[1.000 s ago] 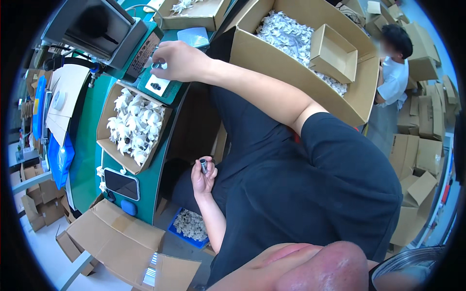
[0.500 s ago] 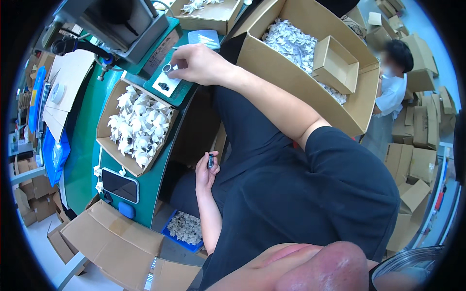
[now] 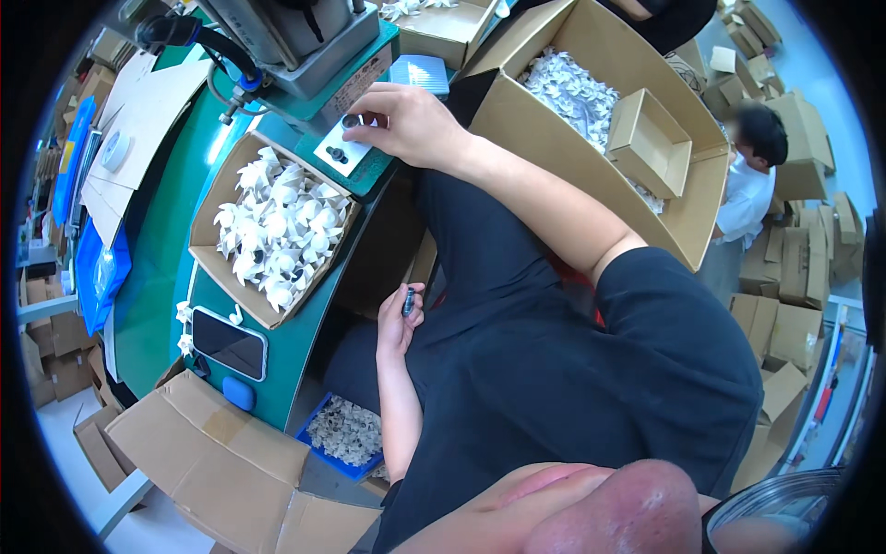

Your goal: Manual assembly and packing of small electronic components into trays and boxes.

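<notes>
Upper centre, right hand (image 3: 411, 125) pinches a small ring (image 3: 353, 120) onto the machine plate (image 3: 343, 150); left hand (image 3: 397, 323), mid-frame, grips a dark pin (image 3: 408, 301), kept ready.

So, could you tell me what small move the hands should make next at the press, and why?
Probably the right hand should settle the small ring on the white plate under the press head and draw back. Its fingertips are at the ring there, while the left hand waits low, holding a small dark part.
</notes>
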Tool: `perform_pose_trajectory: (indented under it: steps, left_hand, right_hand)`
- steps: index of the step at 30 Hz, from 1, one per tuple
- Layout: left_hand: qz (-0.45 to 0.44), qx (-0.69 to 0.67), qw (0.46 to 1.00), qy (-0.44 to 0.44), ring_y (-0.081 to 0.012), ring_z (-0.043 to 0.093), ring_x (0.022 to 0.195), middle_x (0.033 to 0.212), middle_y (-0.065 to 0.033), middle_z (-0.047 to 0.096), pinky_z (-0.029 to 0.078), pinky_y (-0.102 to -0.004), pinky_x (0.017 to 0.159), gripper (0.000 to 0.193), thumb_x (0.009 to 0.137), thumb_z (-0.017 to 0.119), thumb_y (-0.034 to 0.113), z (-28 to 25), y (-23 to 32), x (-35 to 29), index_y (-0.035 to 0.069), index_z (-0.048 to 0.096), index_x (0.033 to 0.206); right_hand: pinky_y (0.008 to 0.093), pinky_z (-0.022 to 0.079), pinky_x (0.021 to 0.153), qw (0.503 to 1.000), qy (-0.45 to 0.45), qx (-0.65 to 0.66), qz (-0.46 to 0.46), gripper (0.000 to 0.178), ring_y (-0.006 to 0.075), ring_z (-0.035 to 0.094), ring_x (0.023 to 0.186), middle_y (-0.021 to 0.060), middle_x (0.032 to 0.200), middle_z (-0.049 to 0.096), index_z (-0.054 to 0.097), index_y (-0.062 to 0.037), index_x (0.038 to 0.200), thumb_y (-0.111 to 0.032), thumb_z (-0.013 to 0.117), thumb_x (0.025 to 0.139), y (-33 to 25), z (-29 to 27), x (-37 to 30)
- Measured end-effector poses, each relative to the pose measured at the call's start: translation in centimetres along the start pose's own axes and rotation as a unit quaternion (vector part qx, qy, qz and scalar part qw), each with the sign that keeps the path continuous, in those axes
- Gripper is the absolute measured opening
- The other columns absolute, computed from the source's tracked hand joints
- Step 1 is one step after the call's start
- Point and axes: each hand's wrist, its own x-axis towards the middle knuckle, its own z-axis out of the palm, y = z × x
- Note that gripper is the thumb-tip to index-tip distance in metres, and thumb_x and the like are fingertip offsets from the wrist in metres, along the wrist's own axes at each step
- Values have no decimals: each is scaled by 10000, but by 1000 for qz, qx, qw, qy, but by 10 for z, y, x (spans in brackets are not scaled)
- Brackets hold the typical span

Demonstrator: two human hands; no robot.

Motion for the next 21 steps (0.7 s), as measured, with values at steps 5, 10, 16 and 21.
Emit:
perform_pose_trajectory:
  steps: [5, 10, 16, 21]
  left_hand:
    - [-1, 2, 1000, 7, -57, 480, 561, 793, -30, 628, 366, -218, 525, 369, 1097, 517, 289, 0, 1, 0, -43, 661, 1169]
    - [-8, 34, 999, 9, -58, 480, 556, 790, -29, 629, 366, -217, 521, 378, 1090, 532, 307, 1, -2, 1, -40, 663, 1165]
    - [-12, 59, 998, 18, -58, 483, 554, 787, -27, 628, 367, -217, 516, 382, 1085, 539, 315, 10, -6, 3, -38, 665, 1160]
    - [6, 57, 998, 31, -57, 485, 560, 791, -18, 631, 376, -222, 520, 402, 1087, 531, 336, 2, -14, -9, -37, 659, 1163]
  right_hand:
    - [370, 564, 757, 997, -29, 43, 50, 317, 256, 702, 842, 101, 973, 705, 767, -52, 1057, -314, 795, 881, 2, -4, 4]
    - [411, 556, 789, 998, 9, -31, 62, 306, 289, 696, 876, 115, 971, 699, 769, -69, 1057, -327, 769, 892, -16, -2, -5]
    - [424, 555, 799, 999, -45, 6, -5, 315, 312, 701, 891, 128, 978, 700, 769, -67, 1033, -350, 749, 898, 10, -12, 11]
    - [427, 567, 825, 968, -222, -104, 61, 264, 333, 719, 921, 155, 959, 733, 781, -74, 1035, -300, 731, 907, 10, -63, 70]
